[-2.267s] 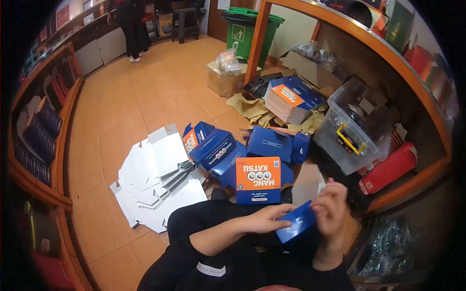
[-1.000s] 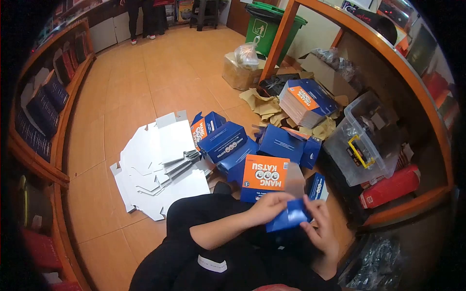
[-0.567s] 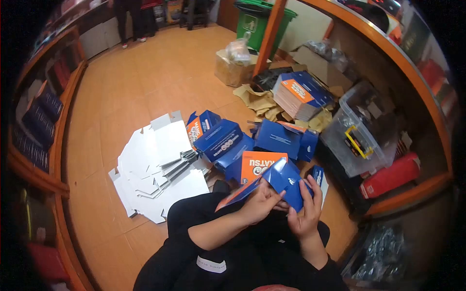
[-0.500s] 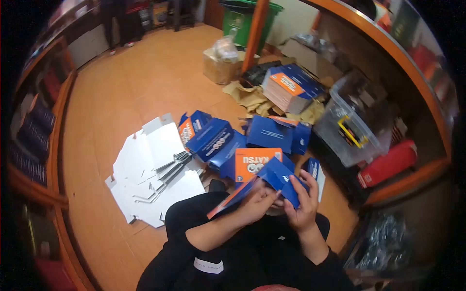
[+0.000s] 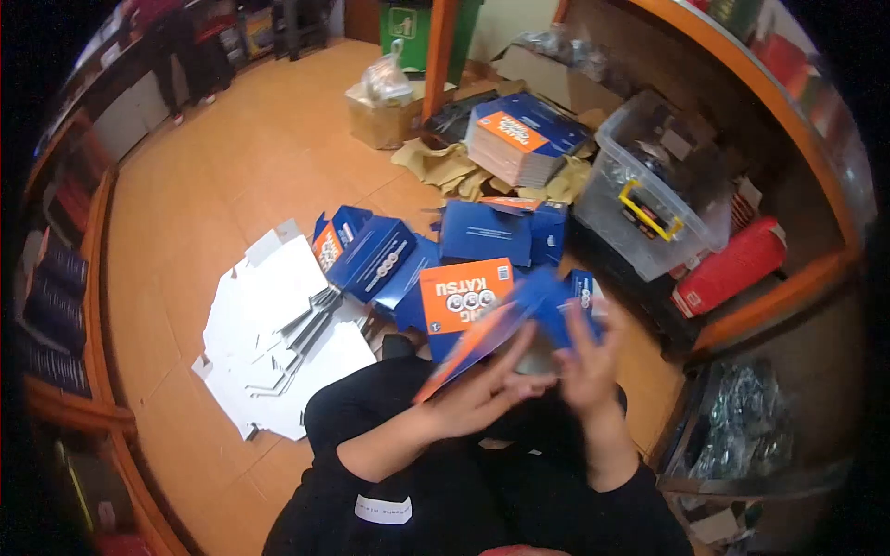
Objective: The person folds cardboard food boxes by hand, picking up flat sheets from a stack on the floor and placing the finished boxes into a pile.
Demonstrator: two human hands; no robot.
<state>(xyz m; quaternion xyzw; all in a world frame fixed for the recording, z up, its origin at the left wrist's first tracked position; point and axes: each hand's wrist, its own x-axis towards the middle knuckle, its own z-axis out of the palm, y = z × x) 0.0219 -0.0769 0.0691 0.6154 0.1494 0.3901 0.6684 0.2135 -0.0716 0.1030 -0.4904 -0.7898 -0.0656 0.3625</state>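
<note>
Above my lap, a blue and orange carton (image 5: 477, 338) is held between both hands, its upper part blurred by motion. My left hand (image 5: 487, 389) supports it from the left and below, with the fingers stretched along it. At its right side is my right hand (image 5: 589, 357), fingers apart and smeared, against a blue flap. Just beyond them lies an orange-faced box (image 5: 464, 292) among folded blue boxes (image 5: 371, 255). White flat cartons (image 5: 269, 324) are spread in an overlapping pile on the floor to the left.
A stack of blue and orange cartons (image 5: 524, 139) lies on brown paper (image 5: 440, 167). A clear plastic bin (image 5: 621, 218) with a yellow handle and a red package (image 5: 728, 269) are at the right. Shelves flank both sides. A person (image 5: 167, 56) stands at the far left.
My left hand's fingers have straightened from a pinch, and my right hand has shifted slightly right. The carton's blue flaps have moved. The whole view has shifted.
</note>
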